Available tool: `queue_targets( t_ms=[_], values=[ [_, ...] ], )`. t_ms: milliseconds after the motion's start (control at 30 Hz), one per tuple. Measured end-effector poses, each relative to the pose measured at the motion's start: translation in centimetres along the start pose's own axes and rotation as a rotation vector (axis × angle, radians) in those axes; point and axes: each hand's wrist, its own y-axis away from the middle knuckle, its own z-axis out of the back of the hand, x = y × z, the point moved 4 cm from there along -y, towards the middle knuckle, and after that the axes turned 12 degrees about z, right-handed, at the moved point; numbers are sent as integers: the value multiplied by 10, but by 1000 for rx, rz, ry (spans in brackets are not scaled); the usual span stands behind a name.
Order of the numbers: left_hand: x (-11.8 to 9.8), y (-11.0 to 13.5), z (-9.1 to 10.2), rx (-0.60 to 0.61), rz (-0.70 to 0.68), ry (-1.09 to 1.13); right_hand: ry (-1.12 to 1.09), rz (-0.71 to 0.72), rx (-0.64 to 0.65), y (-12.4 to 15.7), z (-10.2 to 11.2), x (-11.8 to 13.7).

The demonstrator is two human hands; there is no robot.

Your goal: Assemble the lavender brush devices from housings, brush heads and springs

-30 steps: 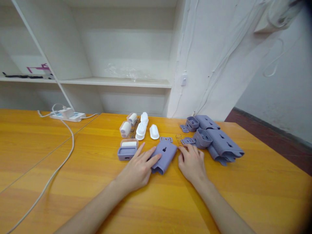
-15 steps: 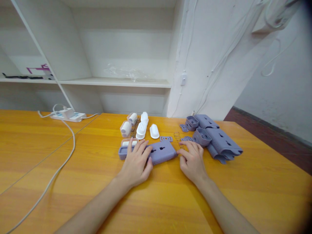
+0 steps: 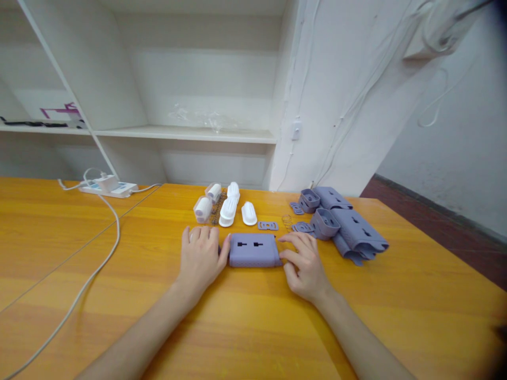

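A purple-grey plastic housing (image 3: 255,249) with two dark keyhole-like slots lies flat on the table between my hands. My left hand (image 3: 202,256) is wrapped over a purple-grey end piece at the housing's left end, and most of that piece is hidden beneath the fingers. At the opposite end, my right hand (image 3: 304,264) has curled fingers gripping the housing's right edge. Just behind the housing lies a flat purple slotted plate (image 3: 268,226). A thin wire spring (image 3: 287,220) sits near the fingertips of my right hand.
White oblong caps (image 3: 228,208) and a single white cap (image 3: 249,213) stand behind, beside clear-cased white rollers (image 3: 203,208) and dark springs (image 3: 217,211). Purple cups (image 3: 325,224) and sleeves (image 3: 358,229) are at right. A power strip (image 3: 111,187) with a white cable (image 3: 113,248) lies left.
The housing has turned from slanted to nearly straight across. My left hand has shifted left, off its top and onto the end piece. My right hand stays at the right end.
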Motion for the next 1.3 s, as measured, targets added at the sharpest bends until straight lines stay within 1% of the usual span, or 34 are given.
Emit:
queue_targets(
  t_ms=[100, 267, 500, 633, 733, 833, 967, 1133, 1200, 1300],
  values=[
    [4, -2, -1, -11, 34, -59, -9, -15, -2, 0, 0, 0],
    [7, -1, -1, 11, 63, -100, -7, -29, 6, 0, 0, -2],
    [5, 3, 1, 87, 43, -41, -26, -9, 28, -2, 0, 1],
    [7, 3, 0, 120, 82, 5, -17, -17, 5, -2, 0, 0],
    [10, 2, -2, 151, 116, -12, -11, -5, -21, -2, -1, -2],
    [12, 0, -4, 181, 120, -26, -10, 1, -21, -2, -2, -2],
    [12, -4, 2, 141, 126, -21, 1, -1, -31, -3, -2, -2],
    [-1, -4, 27, 24, 93, 60, 27, 0, -77, -3, 2, -1],
    [-10, 0, 36, -33, 40, 135, 38, 5, -116, -3, 4, 0],
    [-26, 8, 39, -85, -116, 286, 39, 34, -160, -4, 6, 5]
  ],
)
